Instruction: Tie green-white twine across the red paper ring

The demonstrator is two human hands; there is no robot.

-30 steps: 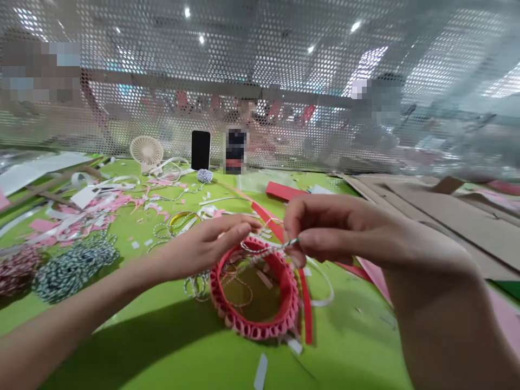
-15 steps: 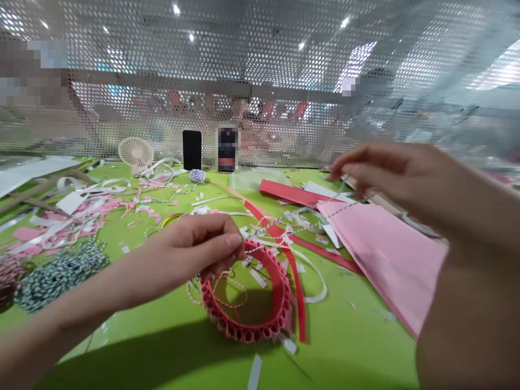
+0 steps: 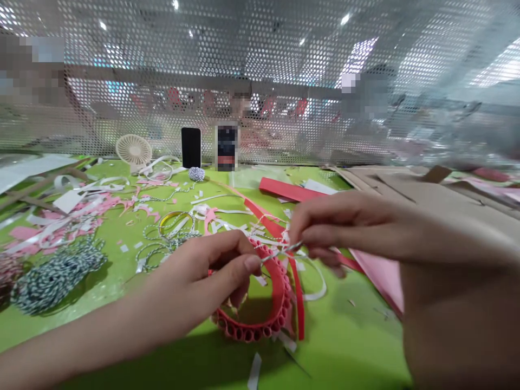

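Observation:
A thin green-and-white string (image 3: pixel 280 253) runs between my two hands. My left hand (image 3: pixel 227 271) pinches one part of it between thumb and forefinger, over the left side of a red paper ring (image 3: pixel 280 292) with small loops around its outside. Just right of it, my right hand (image 3: pixel 325 233) pinches the string too, its fingertips blurred, above the ring's upper right edge. The ring rests on the green table (image 3: pixel 345 341). Red strips (image 3: pixel 299 303) lie beside the ring. Part of the ring is hidden behind my left hand.
A bundle of green-and-white string (image 3: pixel 59 276) and pink scraps (image 3: pixel 81 216) lie left. Behind stand a small fan (image 3: pixel 134 150), a black phone (image 3: pixel 191 148) and a mesh screen (image 3: pixel 284 70). Pink paper (image 3: pixel 379 273) and brown cardboard (image 3: pixel 406 189) lie right.
My right hand has come down and left, close to my left hand, shortening the string between them. My left hand has shifted slightly right. More of the cardboard shows.

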